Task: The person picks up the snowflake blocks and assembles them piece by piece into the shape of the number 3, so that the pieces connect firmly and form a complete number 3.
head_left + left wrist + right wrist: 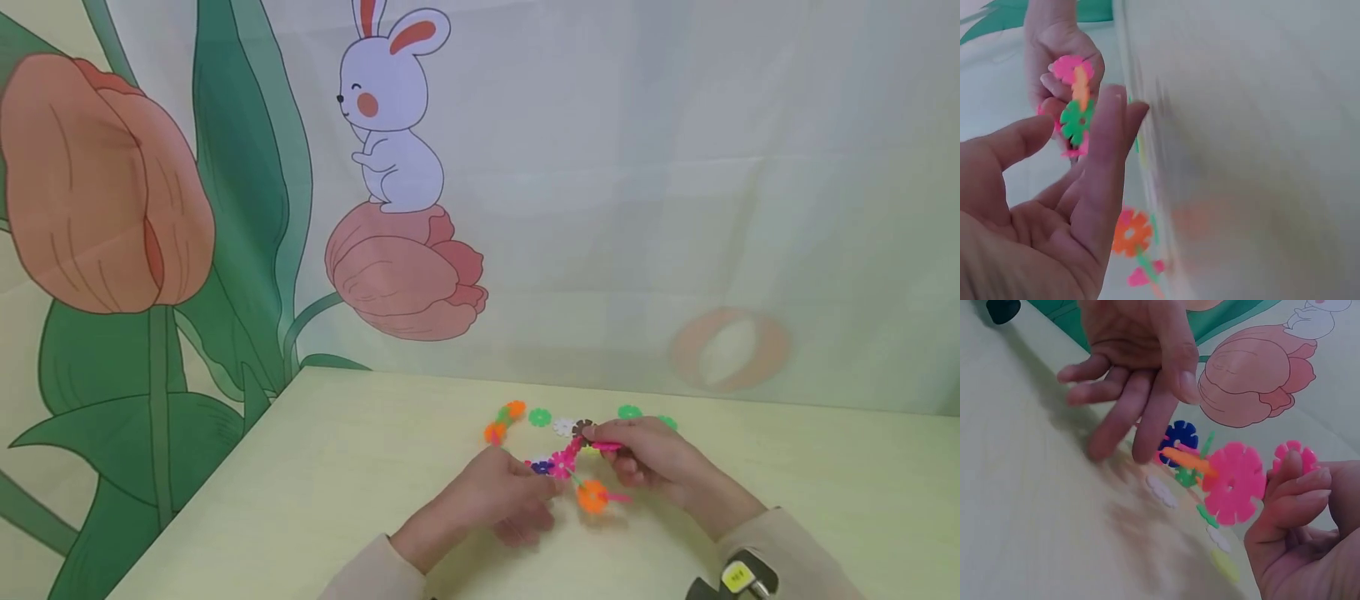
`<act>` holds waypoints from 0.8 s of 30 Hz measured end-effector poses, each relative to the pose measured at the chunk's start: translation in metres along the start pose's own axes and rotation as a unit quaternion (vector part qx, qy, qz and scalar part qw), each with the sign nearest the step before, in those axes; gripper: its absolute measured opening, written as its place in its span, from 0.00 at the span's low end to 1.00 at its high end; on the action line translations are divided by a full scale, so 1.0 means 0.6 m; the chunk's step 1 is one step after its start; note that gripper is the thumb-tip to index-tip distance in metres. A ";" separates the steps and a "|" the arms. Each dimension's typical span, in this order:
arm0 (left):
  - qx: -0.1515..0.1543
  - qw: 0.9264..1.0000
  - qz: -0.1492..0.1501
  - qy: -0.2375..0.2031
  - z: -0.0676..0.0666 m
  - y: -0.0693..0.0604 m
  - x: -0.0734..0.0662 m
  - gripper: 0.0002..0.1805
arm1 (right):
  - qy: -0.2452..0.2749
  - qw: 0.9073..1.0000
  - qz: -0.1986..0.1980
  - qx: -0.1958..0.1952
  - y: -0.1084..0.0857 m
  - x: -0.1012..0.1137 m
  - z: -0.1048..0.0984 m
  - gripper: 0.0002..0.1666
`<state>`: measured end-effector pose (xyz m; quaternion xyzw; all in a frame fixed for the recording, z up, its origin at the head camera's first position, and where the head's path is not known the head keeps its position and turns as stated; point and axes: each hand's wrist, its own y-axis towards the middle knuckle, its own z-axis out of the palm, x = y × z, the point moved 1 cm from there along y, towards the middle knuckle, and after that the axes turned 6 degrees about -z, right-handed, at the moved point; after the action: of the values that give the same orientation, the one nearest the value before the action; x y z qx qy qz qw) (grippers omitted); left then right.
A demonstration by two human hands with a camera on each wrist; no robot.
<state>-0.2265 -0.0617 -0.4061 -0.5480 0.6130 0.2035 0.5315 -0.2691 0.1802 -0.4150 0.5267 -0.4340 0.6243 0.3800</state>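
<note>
A joined chain of flower-shaped discs, with a pink disc, an orange disc and a dark blue disc, hangs above the table. My right hand pinches it by a pink disc between thumb and fingers. Beside the chain, my left hand has its fingers loosely extended; the left wrist view shows its thumb and fingers apart, holding nothing. A larger pink disc with an orange one stands out near the right fingertips. Some links are hidden behind the left fingers in the left wrist view.
On the pale table behind the hands lie a green disc, a white disc, another green disc and a small orange-and-green joined group. A printed curtain stands behind the table.
</note>
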 end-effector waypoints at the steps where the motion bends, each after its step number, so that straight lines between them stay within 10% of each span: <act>1: 0.009 1.000 -0.001 -0.023 0.001 0.003 0.002 0.18 | 0.008 1.000 0.000 -0.003 0.000 0.001 0.000 0.09; 9: 0.083 0.974 0.002 -0.210 0.020 0.015 0.013 0.16 | 0.030 0.999 -0.015 -0.016 -0.005 0.010 0.011 0.09; 17: 0.065 0.945 0.007 -0.319 0.037 0.016 0.014 0.09 | -0.001 0.999 -0.027 -0.027 -0.010 0.014 0.024 0.11; 24: 0.008 0.933 0.011 -0.358 0.036 0.018 0.018 0.06 | -0.126 0.990 -0.054 -0.031 -0.011 0.020 0.032 0.23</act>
<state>-0.2253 -0.0453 -0.4267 -0.4275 0.3895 0.3878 0.7177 -0.2587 0.1647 -0.4008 0.6117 -0.4682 0.5179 0.3720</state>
